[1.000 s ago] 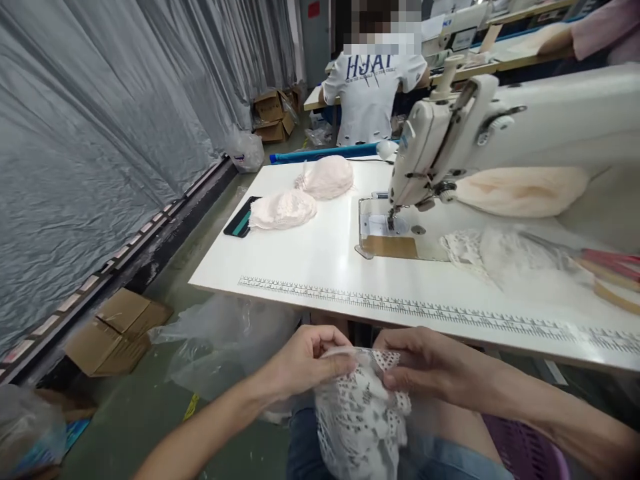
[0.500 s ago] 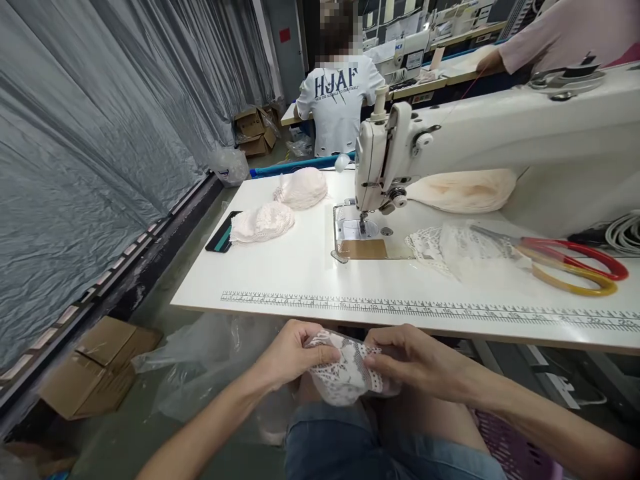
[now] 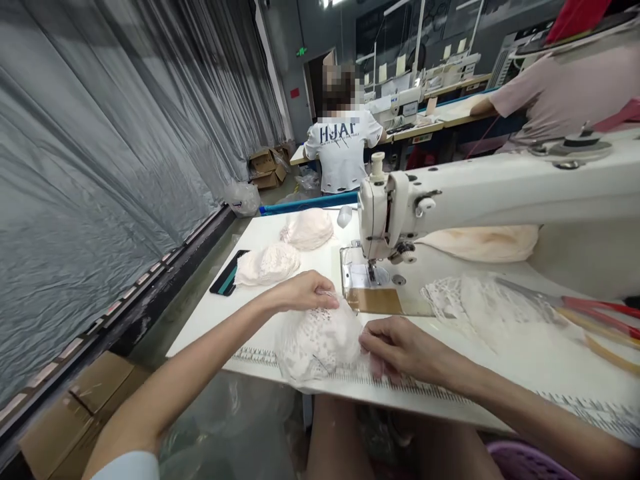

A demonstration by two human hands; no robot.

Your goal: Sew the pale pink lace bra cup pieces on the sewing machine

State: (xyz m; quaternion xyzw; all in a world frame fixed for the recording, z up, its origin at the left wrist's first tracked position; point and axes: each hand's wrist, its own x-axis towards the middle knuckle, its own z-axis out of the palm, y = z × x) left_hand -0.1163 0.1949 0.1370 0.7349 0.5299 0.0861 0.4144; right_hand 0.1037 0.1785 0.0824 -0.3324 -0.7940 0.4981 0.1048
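A pale lace bra cup [image 3: 320, 340] is over the table's front edge, in front of the sewing machine [image 3: 385, 220]. My left hand [image 3: 306, 291] is closed on its upper edge, fingers bent over the lace. At its right side, my right hand [image 3: 395, 343] pinches the edge between thumb and fingers; that hand is slightly blurred. Two more pale lace cups, a nearer one [image 3: 267, 264] and a farther one [image 3: 307, 229], lie on the table to the left of the machine. The needle and presser foot [image 3: 372, 270] stand just beyond my hands.
White lace [image 3: 470, 300] and red-and-yellow-handled scissors [image 3: 590, 310] lie to the right. A dark phone-like object [image 3: 227, 273] is partly under the nearer cup. Cream fabric [image 3: 490, 243] sits behind the machine arm. A printed ruler [image 3: 425, 390] runs along the front edge. Two people work beyond.
Both hands have risen from above my lap to the tabletop with the lace cup. The cup is now spread with its paler face up. The view has tilted upward.
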